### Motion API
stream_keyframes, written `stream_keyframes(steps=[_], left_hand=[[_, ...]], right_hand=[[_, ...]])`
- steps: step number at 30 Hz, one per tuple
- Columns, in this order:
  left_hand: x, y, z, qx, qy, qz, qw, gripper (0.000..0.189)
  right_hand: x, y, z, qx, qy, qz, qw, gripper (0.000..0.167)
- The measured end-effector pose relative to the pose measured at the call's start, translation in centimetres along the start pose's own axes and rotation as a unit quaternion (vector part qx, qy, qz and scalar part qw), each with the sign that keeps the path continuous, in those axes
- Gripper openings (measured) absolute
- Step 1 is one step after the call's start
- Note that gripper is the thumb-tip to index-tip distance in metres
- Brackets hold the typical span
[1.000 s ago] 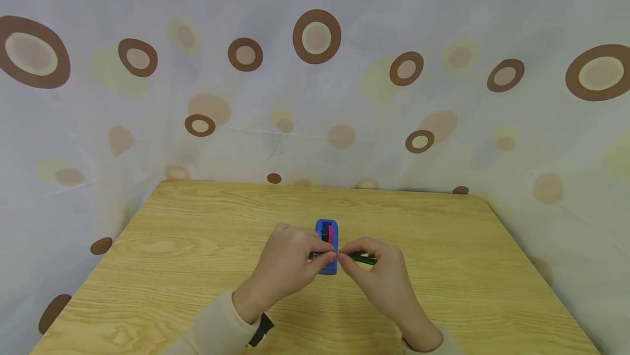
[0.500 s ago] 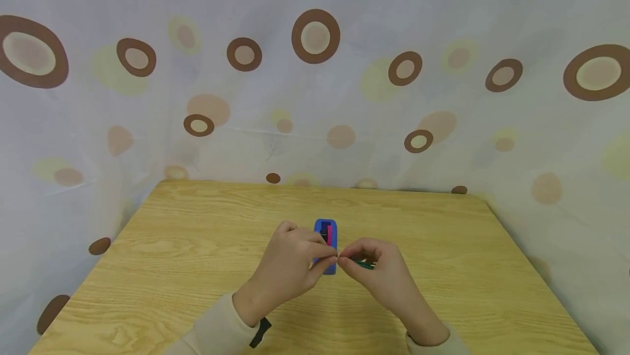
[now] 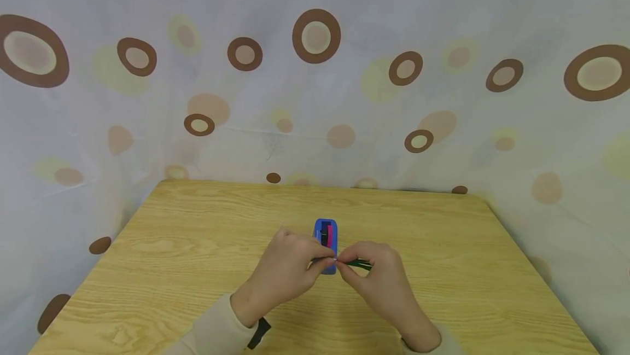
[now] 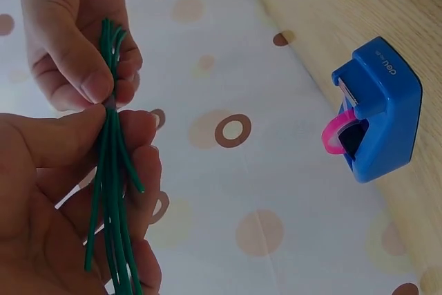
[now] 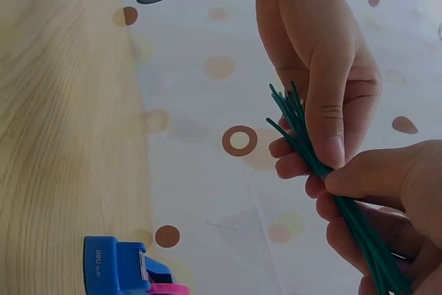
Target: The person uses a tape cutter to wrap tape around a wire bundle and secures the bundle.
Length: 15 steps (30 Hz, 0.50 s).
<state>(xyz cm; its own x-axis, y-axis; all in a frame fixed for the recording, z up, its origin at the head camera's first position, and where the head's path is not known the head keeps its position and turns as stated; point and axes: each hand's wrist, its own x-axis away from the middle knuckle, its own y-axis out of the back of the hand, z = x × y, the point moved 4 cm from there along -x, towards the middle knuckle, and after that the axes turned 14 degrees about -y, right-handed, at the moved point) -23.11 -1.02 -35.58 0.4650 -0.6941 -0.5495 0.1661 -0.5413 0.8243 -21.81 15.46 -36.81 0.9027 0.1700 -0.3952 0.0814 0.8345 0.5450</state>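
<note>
Both hands meet over the middle of the table, pinching one bundle of thin green wires [image 4: 116, 198] between thumbs and fingers. My left hand [image 3: 287, 262] grips one side of it, and in the left wrist view loose ends fan out across its palm. My right hand [image 3: 381, 270] pinches the bundle right beside the left fingertips, the other ends spreading along its fingers. A small pale patch shows on the wires where the thumbs come together. Behind the hands stands a blue tape dispenser [image 4: 390, 112] with a pink tape roll [image 4: 337, 132], partly hidden in the head view.
The wood-grain table [image 3: 197, 223] reaches back to a pale curtain [image 3: 275, 87] printed with brown rings and dots. Beige sleeves [image 3: 216, 325] cover both forearms, and a black wrist-camera piece [image 3: 259, 333] hangs under the left wrist.
Both hands stay over the same spot with small finger shifts on the bundle. More green wire shows between the right fingers than half a second ago. The tape dispenser stays in place.
</note>
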Motion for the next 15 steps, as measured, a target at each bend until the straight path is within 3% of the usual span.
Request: stream_keyframes(steps=[7,15], left_hand=[[0.15,0.05,0.05,0.03,0.009,0.005,0.9995,0.009],[0.24,0.18,-0.02,0.031,0.011,0.0,0.9995,0.009]], right_hand=[[0.15,0.07,0.45,0.022,0.047,-0.025,0.9984,0.026],[0.28,0.0,0.34,0.044,0.024,-0.028,0.9984,0.023]])
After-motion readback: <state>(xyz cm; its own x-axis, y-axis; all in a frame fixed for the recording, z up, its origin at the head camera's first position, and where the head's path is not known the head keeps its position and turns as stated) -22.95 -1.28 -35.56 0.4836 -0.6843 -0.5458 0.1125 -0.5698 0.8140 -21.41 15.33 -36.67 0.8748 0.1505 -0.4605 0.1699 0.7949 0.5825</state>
